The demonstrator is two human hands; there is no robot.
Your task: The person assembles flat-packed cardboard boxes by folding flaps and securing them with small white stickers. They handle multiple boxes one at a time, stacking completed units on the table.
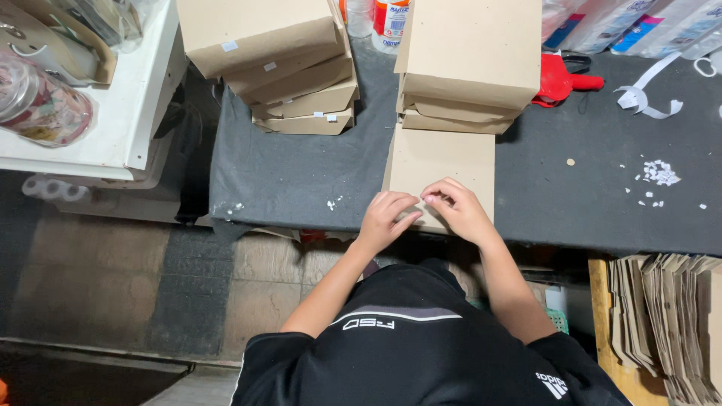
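A flat brown paper bag (440, 162) lies on the dark grey table (301, 173) in front of me, its near edge at the table's front. My left hand (387, 218) rests on the bag's near left corner, fingers pressed together. My right hand (459, 207) lies beside it on the bag's near edge, fingertips pinched at a small white sticker. Both hands touch each other over the bag.
Two stacks of brown bags stand behind: one (289, 64) at the back left, one (466, 64) straight ahead. A red tool (560, 79) and white paper strips (647, 101) lie right; white scraps (660, 173) are scattered. A bundle of folded bags (669, 323) stands at lower right, a white shelf (113, 113) at left.
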